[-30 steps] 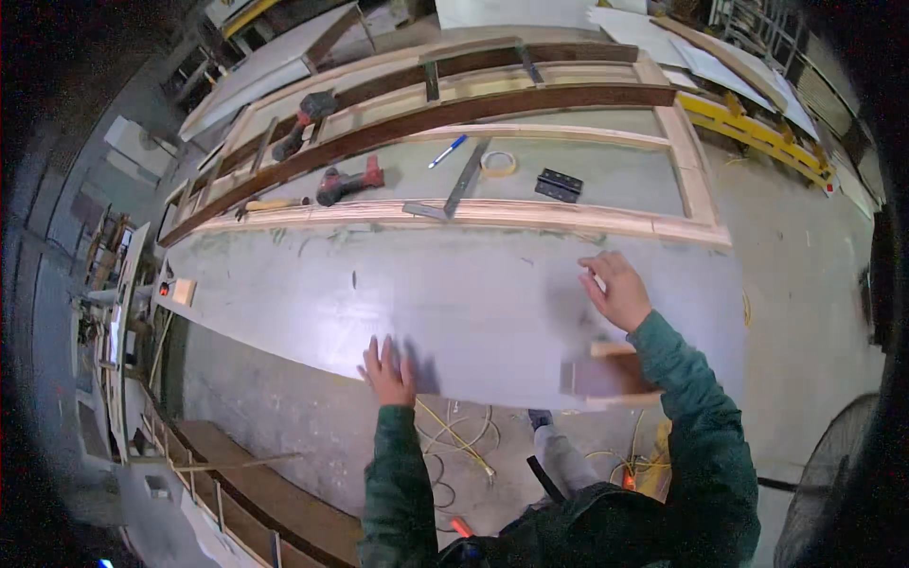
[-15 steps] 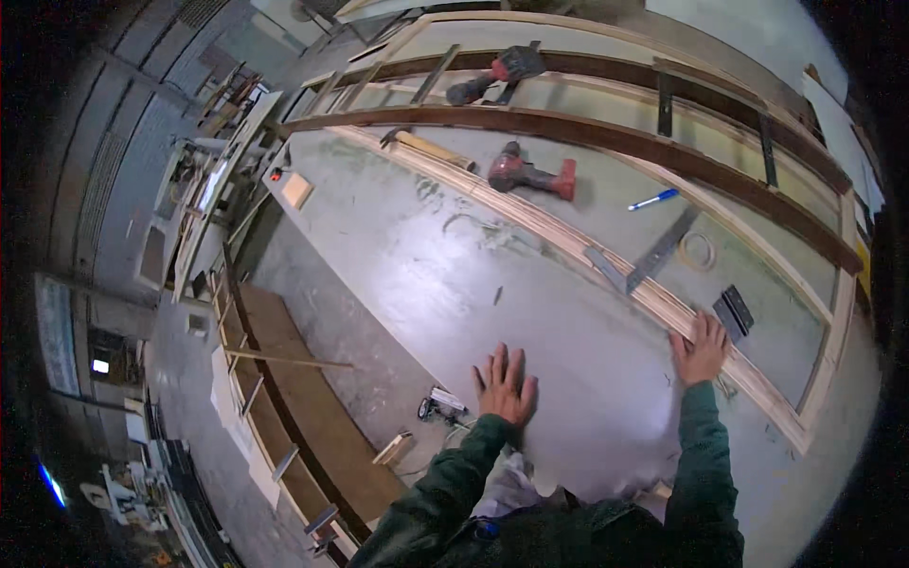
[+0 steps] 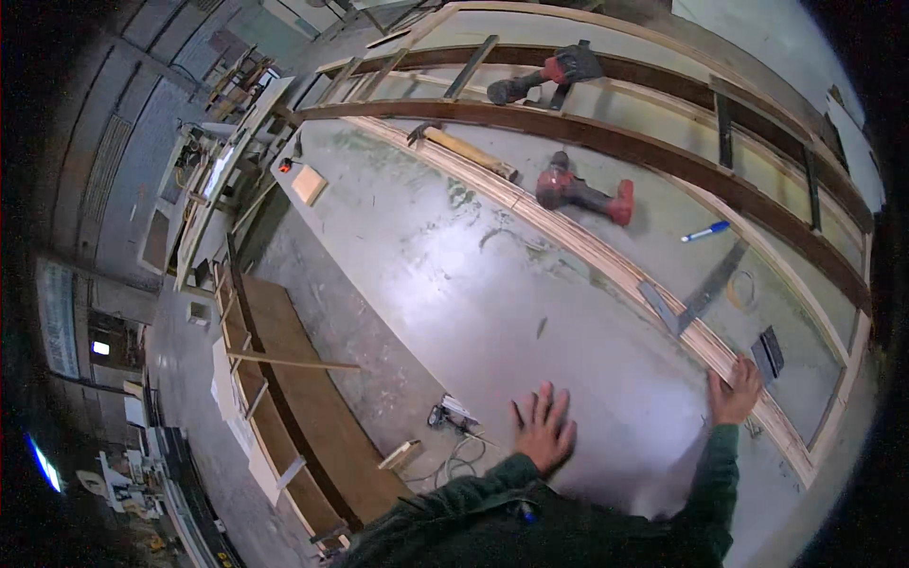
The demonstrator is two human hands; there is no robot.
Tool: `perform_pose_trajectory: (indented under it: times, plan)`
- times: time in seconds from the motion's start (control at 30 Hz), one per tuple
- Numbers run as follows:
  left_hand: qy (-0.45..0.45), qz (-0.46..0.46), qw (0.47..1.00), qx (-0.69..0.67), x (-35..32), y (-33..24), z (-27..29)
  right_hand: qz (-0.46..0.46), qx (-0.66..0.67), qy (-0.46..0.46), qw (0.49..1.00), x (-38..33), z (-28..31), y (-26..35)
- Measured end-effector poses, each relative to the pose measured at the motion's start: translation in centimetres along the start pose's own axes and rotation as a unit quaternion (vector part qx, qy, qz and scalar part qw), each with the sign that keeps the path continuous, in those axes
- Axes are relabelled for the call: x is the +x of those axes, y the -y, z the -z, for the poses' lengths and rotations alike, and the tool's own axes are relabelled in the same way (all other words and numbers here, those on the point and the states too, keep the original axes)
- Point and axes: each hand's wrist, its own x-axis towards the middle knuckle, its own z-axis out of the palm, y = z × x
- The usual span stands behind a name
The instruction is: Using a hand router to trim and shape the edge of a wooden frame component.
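My left hand [image 3: 543, 434] is open, its fingers spread over the pale tabletop [image 3: 454, 312] near my body. Farther right, my right hand [image 3: 735, 395] is closed over the near end of a long bundle of thin wooden strips [image 3: 568, 235], thumb on the close side and fingers across it. The strips run diagonally away to the far left. A metal try square [image 3: 674, 312] rests across them, its dark blade pointing away. Just beyond my right hand lies a dark metal hinge [image 3: 769, 353].
A hammer [image 3: 464, 150], a red cordless drill [image 3: 582, 192], a blue pen [image 3: 705, 231] and a tape roll [image 3: 741, 289] lie beyond the strips. Behind stands a wooden frame [image 3: 606, 142] with another power tool [image 3: 549, 76]. Floor left: a long brown panel [image 3: 312, 379].
My view has shifted, so the table and tools appear farther right and lower. Both hands keep nearly the same places on the table and strips.
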Motion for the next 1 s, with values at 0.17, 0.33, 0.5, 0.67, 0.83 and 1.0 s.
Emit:
perform_pose_trajectory:
  times: [0.17, 0.33, 0.5, 0.67, 0.83, 1.0]
  plan:
    - [0.117, -0.044, 0.991, -0.055, -0.6, -0.1, 0.4, 0.015, -0.074, 0.024, 0.997, -0.8, -0.3, -1.7]
    - [0.135, -0.115, 0.977, -0.119, -0.1, 2.4, 1.1, 0.023, -0.158, 0.073, 0.984, -0.3, -1.7, -1.2]
    - [0.068, -0.281, 0.928, -0.234, 0.9, 6.3, 0.2, 0.047, -0.142, 0.007, 0.989, -0.4, -2.8, -1.8]
    - [-0.009, -0.227, 0.925, -0.305, 0.3, 17.2, 4.6, -0.026, 0.092, -0.049, 0.994, 0.5, -2.8, -0.2]
    - [-0.169, -0.086, 0.95, -0.249, -0.8, 32.0, 8.8, 0.048, 0.243, -0.047, 0.968, 2.4, -4.0, 13.3]
    - [0.02, 0.081, 0.971, -0.225, -1.8, 46.0, 3.3, -0.099, 0.353, 0.108, 0.924, 6.6, -12.7, 31.1]
